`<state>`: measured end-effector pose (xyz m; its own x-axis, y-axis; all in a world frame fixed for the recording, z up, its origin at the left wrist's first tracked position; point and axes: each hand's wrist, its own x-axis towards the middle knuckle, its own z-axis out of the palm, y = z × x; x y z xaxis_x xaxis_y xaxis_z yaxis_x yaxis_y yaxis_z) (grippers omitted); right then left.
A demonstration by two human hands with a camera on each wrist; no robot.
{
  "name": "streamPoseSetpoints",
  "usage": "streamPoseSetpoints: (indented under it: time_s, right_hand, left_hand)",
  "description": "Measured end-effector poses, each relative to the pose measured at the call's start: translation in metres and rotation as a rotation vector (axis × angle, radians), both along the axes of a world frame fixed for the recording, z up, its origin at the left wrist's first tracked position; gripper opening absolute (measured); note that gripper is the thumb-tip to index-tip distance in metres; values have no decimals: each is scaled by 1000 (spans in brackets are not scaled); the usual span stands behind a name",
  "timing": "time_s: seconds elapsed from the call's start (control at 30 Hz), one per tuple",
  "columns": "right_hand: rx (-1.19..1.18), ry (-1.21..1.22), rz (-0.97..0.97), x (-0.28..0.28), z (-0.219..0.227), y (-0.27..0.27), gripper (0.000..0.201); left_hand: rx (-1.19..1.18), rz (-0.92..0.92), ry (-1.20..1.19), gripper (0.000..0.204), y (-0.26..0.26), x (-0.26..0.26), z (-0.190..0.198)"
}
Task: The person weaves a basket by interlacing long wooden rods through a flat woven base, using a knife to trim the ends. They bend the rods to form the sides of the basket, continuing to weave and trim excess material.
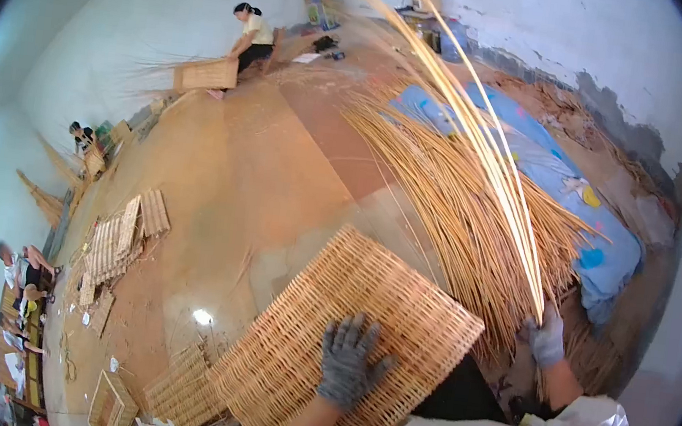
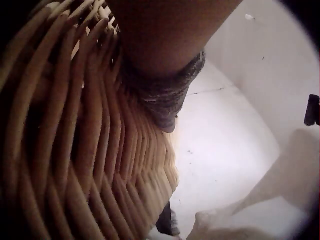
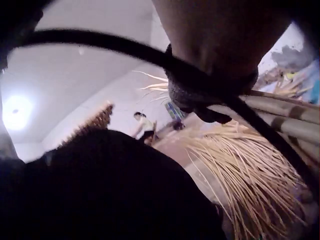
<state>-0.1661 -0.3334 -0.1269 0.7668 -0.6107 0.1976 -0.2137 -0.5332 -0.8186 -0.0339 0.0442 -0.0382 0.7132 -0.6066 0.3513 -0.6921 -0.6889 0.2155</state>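
Note:
A large woven wicker panel [image 1: 423,308] lies tilted across the person's lap. The left hand [image 1: 348,365], in a grey glove, rests on its face with fingers spread. In the left wrist view the woven rods [image 2: 95,115] run close under the glove [image 2: 162,97]. Off to the right, the gloved right hand [image 1: 545,339] grips a bundle of long pale rods [image 1: 519,222] near their lower ends. The bundle fans upward and away. The right wrist view shows curled glove fingers [image 3: 200,107] around the rods [image 3: 285,115], with a dark strap crossing in front.
Beyond the panel spreads a pile of loose rods [image 1: 451,218] on a blue patterned cloth [image 1: 612,255]. Woven panels [image 1: 111,249] and a rectangular woven frame [image 1: 113,406] lie on the floor at left. A seated person [image 1: 252,36] works on another panel [image 1: 205,75] farther back.

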Motion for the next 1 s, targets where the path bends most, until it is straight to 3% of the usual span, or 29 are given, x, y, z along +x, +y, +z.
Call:
streamPoseSetpoints:
  time_s: [0.03, 0.07, 0.1, 0.13, 0.2, 0.27, 0.3, 0.33, 0.37, 0.4, 0.43, 0.5, 0.57, 0.6, 0.67, 0.73, 0.77, 0.83, 0.87, 0.93, 0.97, 1.0]
  right_hand:
    - [-64, -68, 40, 5, 61, 26, 33]
    - [-207, -40, 90, 9, 93, 36, 33]
    - [-270, -18, 122, 11, 110, 40, 34]
    - [-315, -147, 156, 17, 130, 54, 34]
    - [-271, -256, 255, 29, 156, 78, 31]
    - [-113, -106, 285, 40, 195, 119, 33]
    - [-93, -95, 290, 49, 216, 143, 37]
    - [-245, -113, 324, 59, 221, 160, 39]
    - [-227, -206, 507, 66, 239, 164, 41]
    - [-141, -326, 625, 82, 241, 162, 39]
    - [-6, -168, 773, 92, 249, 158, 38]
    - [262, 148, 1065, 106, 264, 155, 38]
    - [215, -56, 916, 112, 267, 190, 33]
    - [193, -159, 838, 116, 269, 207, 31]
    - [185, -194, 868, 127, 278, 228, 30]
    - [171, -233, 905, 131, 270, 237, 31]
    - [158, -263, 924, 133, 248, 245, 32]
    - [130, -219, 982, 131, 195, 256, 33]
    - [111, -137, 1026, 126, 160, 255, 34]
    - [196, 11, 1148, 128, 90, 248, 38]
    - [225, -73, 1067, 129, 75, 257, 38]
    - [249, -146, 991, 128, 73, 264, 39]
  left_hand:
    - [4, -6, -4, 65, 1, 0, 5]
    - [123, -20, 63, 71, 1, 5, 16]
    - [24, -69, 389, 71, -1, 14, 40]
    - [-73, -108, 714, 72, -9, 20, 68]
    - [-436, -305, 725, 82, -34, 31, 118]
    - [-712, -475, 419, 68, -83, 44, 158]
    - [-942, -497, 496, 55, -98, 42, 176]
    - [-1174, -534, 550, 42, -112, 41, 195]
    - [-1498, -486, 836, 22, -117, 37, 216]
    - [-1565, -649, 815, 12, -106, 46, 241]
    - [-1485, -922, 737, 7, -89, 56, 261]
    - [-1240, -1425, 853, 17, -47, 82, 316]
    - [-1387, -1129, 554, 24, -26, 74, 350]
    - [-1368, -1147, 573, 24, -20, 70, 365]
    - [-1304, -1115, 551, 23, -6, 68, 395]
    - [-1296, -1015, 393, 24, 9, 74, 389]
    - [-1392, -746, 140, 25, 0, 44, 364]
    - [-1349, -700, 333, 28, 1, 24, 306]
    - [-1460, -735, 564, 14, 8, 29, 252]
    - [-1471, 72, 310, 26, -16, 14, 135]
    - [-1242, 70, 629, 30, -16, 8, 108]
    - [-1296, 32, 706, 30, -15, 14, 113]
